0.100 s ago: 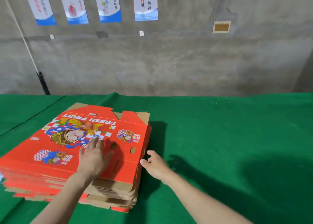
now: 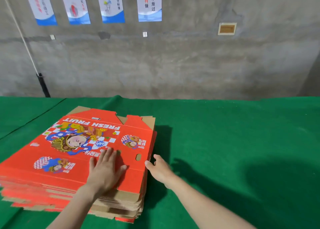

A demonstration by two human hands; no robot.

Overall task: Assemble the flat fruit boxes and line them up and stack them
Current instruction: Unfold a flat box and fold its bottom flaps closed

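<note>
Stack of flattened fruit boxes (image 2: 119, 207) sat on the left side of the green-felt counter (image 2: 233, 138), near the front edge. There were plenty of layers, brown corrugated edges showing down the near side, and they weren't squared up: some lower sheets poked out at the front and left. The top flat box (image 2: 72, 169) was bright orange-red with "FRESH FRUIT" printed on it, upside down from the wearer's side, plus a cartoon character and a couple of smaller copies of it. It also had two little cutout slots close to its right edge.

The left hand (image 2: 105, 171) lay palm-down on that top box near its front right corner, fingers straight and spread, so it pressed flat and gripped nothing. The right hand (image 2: 160, 170) was up against the right side of the stack, thumb tip touching the top sheet's edge and fingers pointing away along the side. Honestly I couldn't tell if it had pinched a sheet or was only resting there, since the fingertips were partly hidden.

Behind the counter stood a bare concrete wall (image 2: 190, 64) with a row of four posters (image 2: 149, 5) in Chinese, a small framed plate (image 2: 226, 28) further right, and a pale rope (image 2: 20, 32) running diagonally down the left.
</note>
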